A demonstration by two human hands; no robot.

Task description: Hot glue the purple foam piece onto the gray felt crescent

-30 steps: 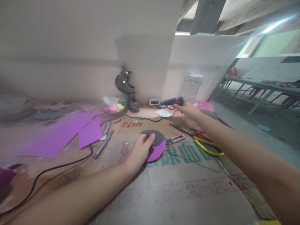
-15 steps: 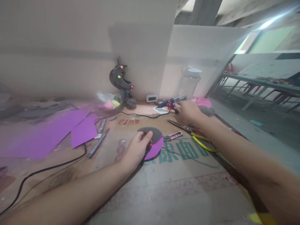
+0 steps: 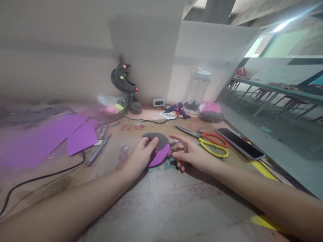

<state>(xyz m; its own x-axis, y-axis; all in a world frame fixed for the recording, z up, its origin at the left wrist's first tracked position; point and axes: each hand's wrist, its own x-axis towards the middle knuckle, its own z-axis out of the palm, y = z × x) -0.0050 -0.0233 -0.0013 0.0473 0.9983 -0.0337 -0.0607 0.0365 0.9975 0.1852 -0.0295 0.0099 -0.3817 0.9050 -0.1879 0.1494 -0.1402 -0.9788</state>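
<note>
My left hand (image 3: 141,154) is closed on a rounded purple piece (image 3: 161,156) partly covered in grey yarn (image 3: 158,139), thumb on top. At its right edge is my right hand (image 3: 191,154), fingers spread and loosely bent; I see nothing gripped in it, and whether the fingertips touch the piece is unclear. Dark yarn and part of a small tool show behind these fingers. Scissors (image 3: 214,139) with orange and yellow handles lie just beyond the right hand. Farther back, a blue hot glue gun (image 3: 178,110) rests near a white paper scrap (image 3: 168,116).
Purple sheets (image 3: 82,137), a pen (image 3: 99,150) and a black cord (image 3: 47,175) lie at left. Along the wall stand a dark crescent ornament (image 3: 121,79), a small digital clock (image 3: 158,102) and a clear bottle (image 3: 198,87). A phone (image 3: 239,144) lies at right, near the table edge.
My right hand has left the glue gun and come back toward me, beside the purple piece. The phone, hidden before by the arm, now shows. My left hand keeps its hold.
</note>
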